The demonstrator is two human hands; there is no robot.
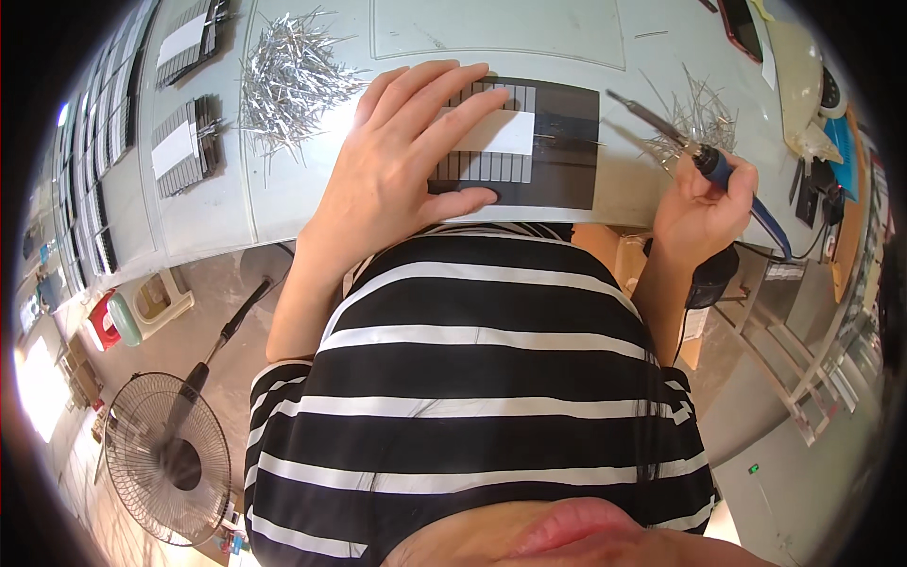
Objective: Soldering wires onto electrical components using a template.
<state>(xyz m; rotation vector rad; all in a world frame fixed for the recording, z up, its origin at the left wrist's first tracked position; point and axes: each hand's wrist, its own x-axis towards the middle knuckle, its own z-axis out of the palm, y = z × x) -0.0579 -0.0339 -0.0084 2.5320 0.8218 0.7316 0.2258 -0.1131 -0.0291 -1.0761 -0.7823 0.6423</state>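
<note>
evenly lit, a pale grey, smooth-topped surface [491, 30] stretches across the far side, a shallow groove running along its left part. below it at left, a round black wire-caged fan [181, 465] stands over a grey floor [236, 333]; at right is a metal ladder-like frame [777, 348]. a black-and-white striped top [472, 369] fills the near middle.

counted on the surface: two heaps of thin silver wire, a large heap [295, 85] at far left and a smaller heap [704, 118] at right; two white-banded grey strip bundles [184, 149] at left, one farther than the other; one dark red-edged phone-like slab [741, 28] at far right. dark strips line the left edge, too bent by the lens to count.

one flat black rectangular board [572, 175] lies at the near edge, between the heaps. on it sits one row of slim grey strips [510, 168], side by side, a white rectangular band across their middle and fine wires pointing right. the left hand [397, 156] lies over its left part, its grip spread, fingers apart. the right hand [701, 215] has its grip clamped on a slim blue-handled soldering iron [713, 166], dark tip aimed far left, just beside the board.
</note>
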